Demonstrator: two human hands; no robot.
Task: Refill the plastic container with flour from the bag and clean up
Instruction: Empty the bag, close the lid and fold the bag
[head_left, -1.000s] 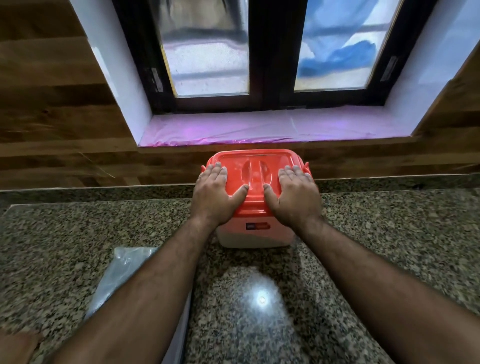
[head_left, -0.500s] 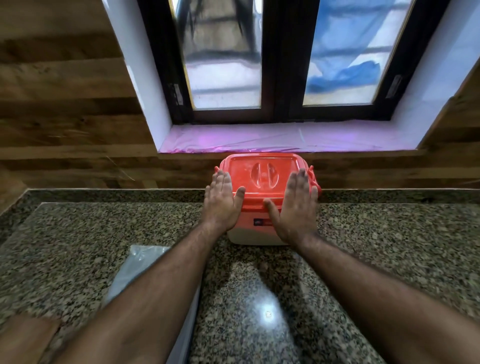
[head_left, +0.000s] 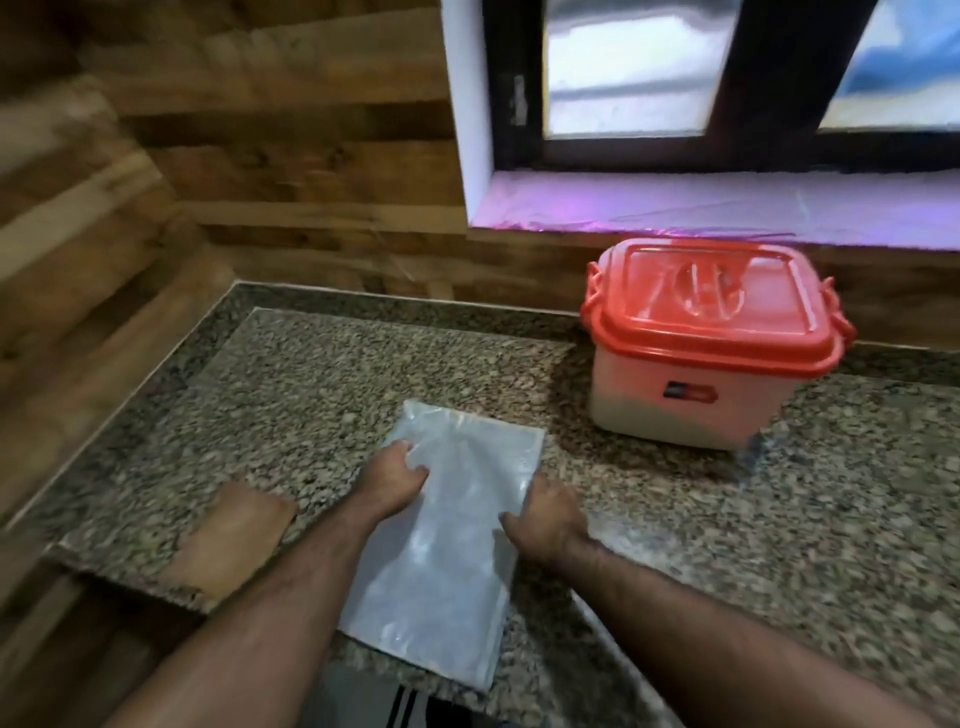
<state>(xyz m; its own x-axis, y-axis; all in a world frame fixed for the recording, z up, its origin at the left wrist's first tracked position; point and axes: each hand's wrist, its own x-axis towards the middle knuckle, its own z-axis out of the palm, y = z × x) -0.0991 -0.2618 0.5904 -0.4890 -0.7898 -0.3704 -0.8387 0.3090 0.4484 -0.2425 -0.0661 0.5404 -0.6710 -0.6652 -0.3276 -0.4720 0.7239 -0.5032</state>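
The plastic container (head_left: 691, 400) has a pale body and a red lid (head_left: 711, 306) closed on top. It stands at the back right of the granite counter, under the window sill. A flat, clear plastic bag (head_left: 447, 561) lies near the counter's front edge. My left hand (head_left: 392, 480) grips the bag's left edge near its far end. My right hand (head_left: 540, 514) grips the bag's right edge. Both hands have fingers curled over the plastic.
A granite counter (head_left: 311, 395) runs to a wooden wall on the left and behind. A brown flat piece (head_left: 228, 540) lies at the front left edge. A pink-lit window sill (head_left: 701, 208) sits above the container.
Both hands left the container's lid and came back to the flat bag, taking hold of its two side edges. The view swung left and down.
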